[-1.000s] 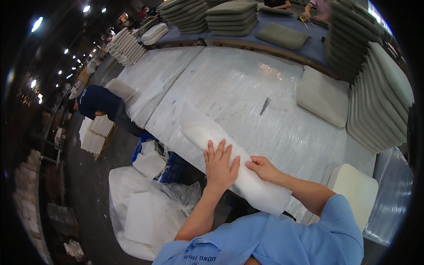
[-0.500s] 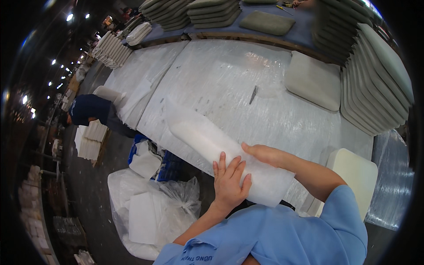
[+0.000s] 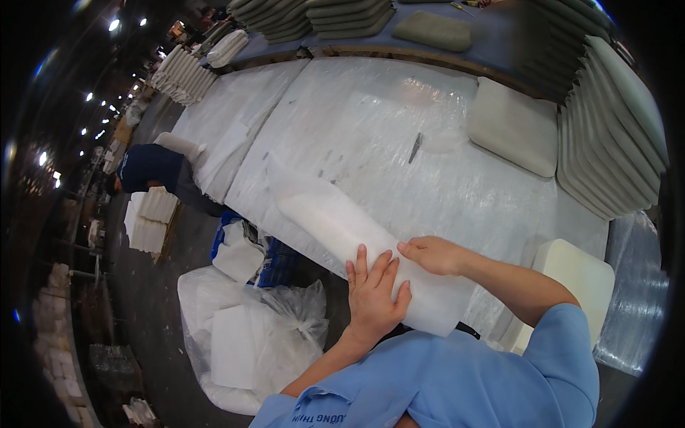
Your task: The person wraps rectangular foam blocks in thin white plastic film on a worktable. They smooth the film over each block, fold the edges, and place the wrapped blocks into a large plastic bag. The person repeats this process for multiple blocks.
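A long piece of white fluffy wadding (image 3: 335, 228) lies aslant over the near edge of the table, its near end against my blue shirt. It looks folded or rolled along its length; whether anything is inside is hidden. My left hand (image 3: 376, 294) rests flat on top of it with fingers spread. On its far right edge, my right hand (image 3: 433, 255) is closed, thumb toward the wadding and fingers curled at the edge. Beyond them, a small dark pointed tool (image 3: 416, 148), perhaps scissors or a snip, lies on the plastic-covered table (image 3: 342, 128).
A grey-green cushion (image 3: 512, 128) lies beside a tall cushion stack (image 3: 606, 143) at the right. A cream foam pad (image 3: 576, 282) stands near my right elbow. Lower left are a clear plastic bag (image 3: 200, 314) and a blue crate (image 3: 278, 264). Another person (image 3: 153, 171) bends at the far left.
The right hand's fingers have curled in more at the wadding's edge. The left hand stays flat on the wadding. The whole view has shifted slightly.
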The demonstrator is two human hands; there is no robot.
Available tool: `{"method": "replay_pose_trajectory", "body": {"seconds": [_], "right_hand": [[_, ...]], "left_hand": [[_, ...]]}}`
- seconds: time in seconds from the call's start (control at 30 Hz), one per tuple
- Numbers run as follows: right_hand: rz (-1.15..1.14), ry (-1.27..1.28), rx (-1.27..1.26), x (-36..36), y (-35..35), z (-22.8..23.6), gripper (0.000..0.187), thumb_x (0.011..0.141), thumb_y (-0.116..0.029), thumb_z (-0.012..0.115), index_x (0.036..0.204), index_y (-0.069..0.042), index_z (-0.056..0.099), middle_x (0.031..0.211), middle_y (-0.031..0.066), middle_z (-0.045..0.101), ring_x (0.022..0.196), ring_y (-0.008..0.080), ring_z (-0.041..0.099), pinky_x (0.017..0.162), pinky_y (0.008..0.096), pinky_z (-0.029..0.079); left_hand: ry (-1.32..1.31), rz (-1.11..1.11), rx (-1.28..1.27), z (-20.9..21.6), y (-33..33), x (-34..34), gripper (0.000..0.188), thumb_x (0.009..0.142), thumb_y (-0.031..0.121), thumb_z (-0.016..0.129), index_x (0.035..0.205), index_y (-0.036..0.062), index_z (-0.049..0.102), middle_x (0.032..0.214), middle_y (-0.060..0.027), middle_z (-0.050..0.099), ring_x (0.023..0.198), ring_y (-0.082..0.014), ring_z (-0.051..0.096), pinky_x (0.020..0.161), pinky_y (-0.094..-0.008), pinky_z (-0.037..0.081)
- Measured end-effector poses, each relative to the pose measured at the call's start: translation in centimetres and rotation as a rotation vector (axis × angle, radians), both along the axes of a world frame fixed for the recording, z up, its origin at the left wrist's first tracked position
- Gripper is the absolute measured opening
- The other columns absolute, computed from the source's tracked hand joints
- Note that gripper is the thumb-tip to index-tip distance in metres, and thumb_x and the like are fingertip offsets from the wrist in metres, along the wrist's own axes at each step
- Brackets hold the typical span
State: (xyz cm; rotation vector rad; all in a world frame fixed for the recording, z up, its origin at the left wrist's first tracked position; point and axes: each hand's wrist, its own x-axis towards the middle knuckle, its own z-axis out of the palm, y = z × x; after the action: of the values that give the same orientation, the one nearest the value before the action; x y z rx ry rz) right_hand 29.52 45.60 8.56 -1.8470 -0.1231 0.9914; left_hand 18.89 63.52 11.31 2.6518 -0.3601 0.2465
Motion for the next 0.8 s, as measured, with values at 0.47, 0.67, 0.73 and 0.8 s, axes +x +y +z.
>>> {"method": "replay_pose_trajectory", "body": {"seconds": [0.47,0.67,0.73,0.8], "right_hand": [[-0.152,-0.310,0.226,-3.9,4.4,-3.4,0.036,0.105,-0.033,0.057,0.089,-0.002,0.062,0.078,0.0194,0.065,0.069,0.0306,0.059,0.067,0.0411,0.048],[-0.129,-0.498,0.173,-4.1,5.4,-5.1,0.037,0.104,-0.035,0.057,0.085,-0.004,0.059,0.072,0.0209,0.064,0.070,0.0432,0.062,0.064,0.0486,0.048],[-0.123,-0.492,0.163,-3.8,5.5,-6.2,0.038,0.104,-0.037,0.056,0.084,-0.005,0.059,0.071,0.0200,0.064,0.069,0.0439,0.062,0.063,0.0505,0.048],[-0.116,-0.509,0.185,-3.8,6.0,-7.1,0.038,0.105,-0.037,0.056,0.083,-0.005,0.059,0.071,0.0201,0.064,0.069,0.0436,0.063,0.063,0.0507,0.048]], "left_hand": [[0.142,0.357,-0.570,-2.3,1.6,-1.0,0.099,0.094,0.018,0.071,0.162,-0.0054,0.002,0.165,-0.0332,0.006,0.153,-0.0432,0.017,0.125,-0.0490,0.019],[0.165,0.438,-0.583,-2.2,-0.1,-0.3,0.099,0.092,0.011,0.071,0.162,-0.0024,0.002,0.161,-0.0317,0.015,0.149,-0.0416,0.024,0.123,-0.0480,0.023],[0.171,0.455,-0.575,-2.4,-0.2,-0.5,0.098,0.092,0.009,0.070,0.163,-0.0016,0.002,0.159,-0.0315,0.016,0.148,-0.0416,0.026,0.122,-0.0480,0.024],[0.162,0.474,-0.576,-2.6,-0.2,-0.5,0.098,0.091,0.007,0.069,0.163,-0.0013,0.003,0.159,-0.0314,0.016,0.147,-0.0418,0.027,0.122,-0.0481,0.025]]}}
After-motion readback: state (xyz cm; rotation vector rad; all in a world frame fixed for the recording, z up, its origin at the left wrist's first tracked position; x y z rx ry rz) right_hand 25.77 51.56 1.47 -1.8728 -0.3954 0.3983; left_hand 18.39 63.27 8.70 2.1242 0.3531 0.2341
